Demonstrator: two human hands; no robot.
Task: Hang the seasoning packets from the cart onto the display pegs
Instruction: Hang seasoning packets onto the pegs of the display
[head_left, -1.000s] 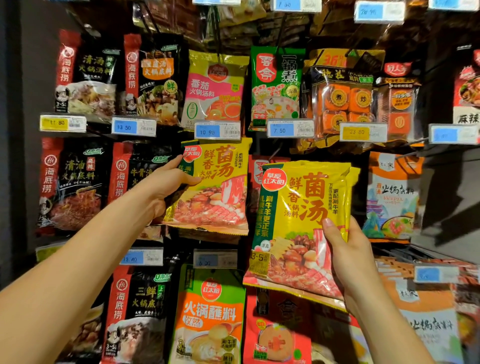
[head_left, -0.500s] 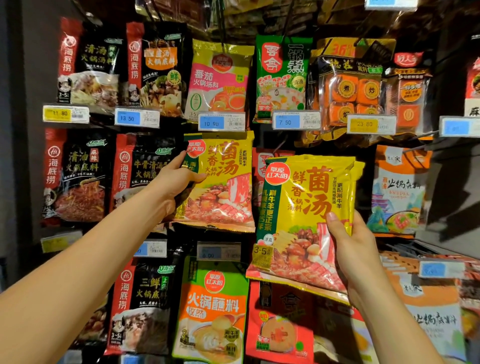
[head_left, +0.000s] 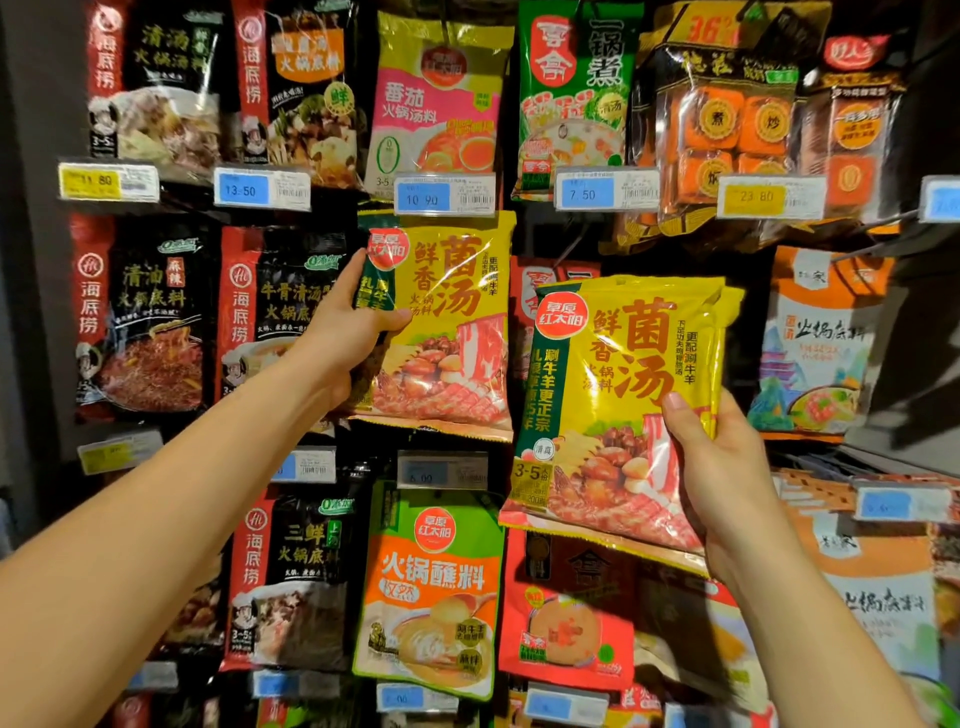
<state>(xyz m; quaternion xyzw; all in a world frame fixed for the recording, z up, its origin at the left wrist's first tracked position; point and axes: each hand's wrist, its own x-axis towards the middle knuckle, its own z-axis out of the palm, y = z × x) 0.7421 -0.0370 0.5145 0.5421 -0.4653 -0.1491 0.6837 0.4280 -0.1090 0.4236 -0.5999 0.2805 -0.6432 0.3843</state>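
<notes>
My left hand (head_left: 340, 332) grips the left edge of a yellow mushroom-soup seasoning packet (head_left: 452, 322) that sits against the display in the middle row, under the 10.90 price tag (head_left: 444, 196). My right hand (head_left: 722, 467) holds a small stack of the same yellow packets (head_left: 618, 405) by the lower right side, thumb on the front, out in front of the red packets behind. The peg for the left packet is hidden behind it. The cart is not in view.
Hanging packets fill the wall: black-and-red hotpot bases (head_left: 150, 322) at left, a green-orange dipping sauce packet (head_left: 434, 587) below, red packets (head_left: 566, 613) under the stack, orange-white packets (head_left: 821, 338) at right. Price tags (head_left: 605, 193) stick out on the peg ends.
The view has come closer to the display and shifted down. Both hands keep their grip on their yellow packets; the right-hand stack stays beside the left packet.
</notes>
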